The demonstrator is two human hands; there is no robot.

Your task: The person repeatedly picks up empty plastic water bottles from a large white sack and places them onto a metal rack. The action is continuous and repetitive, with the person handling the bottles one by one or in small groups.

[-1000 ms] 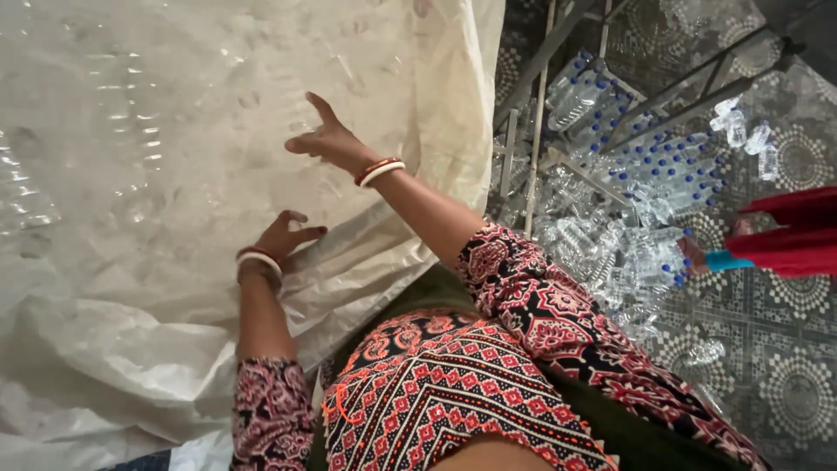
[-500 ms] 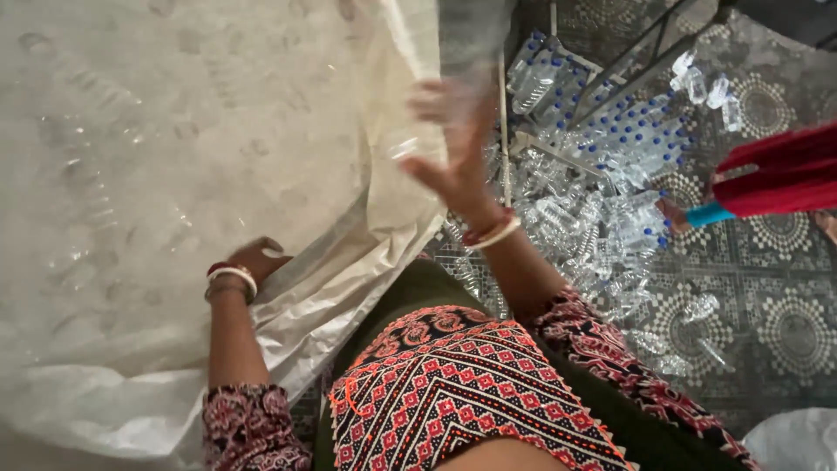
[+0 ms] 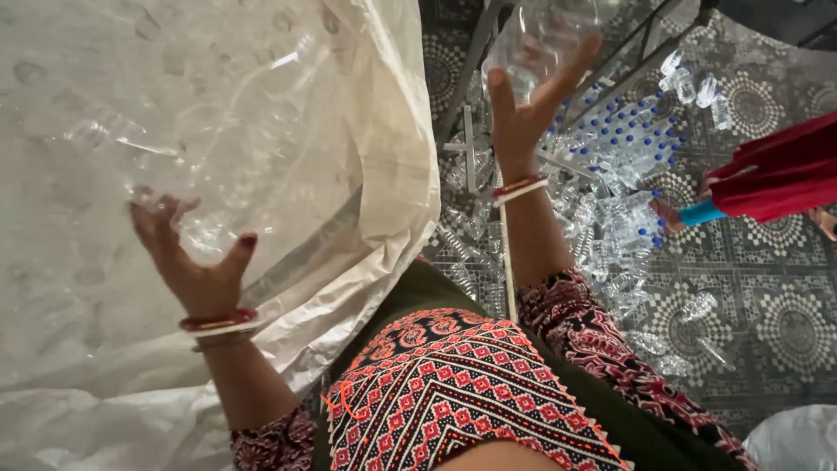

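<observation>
Up goes the right hand [image 3: 523, 113] since the earlier frame, now lifted toward twelve o'clock, fingers curled around a clear plastic bottle [image 3: 540, 39]. Left hand [image 3: 193, 257] has risen off the big white sack [image 3: 261, 131] at nine o'clock, fingers spread, palm against its plastic. Loose bottles [image 3: 610, 166] lie heaped on the patterned floor [image 3: 785, 323] at two o'clock, beside another person's red sleeve [image 3: 776, 174].

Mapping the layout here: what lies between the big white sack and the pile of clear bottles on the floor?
In the head view, grey metal frame bars and the raised right hand holding a clear bottle.
</observation>
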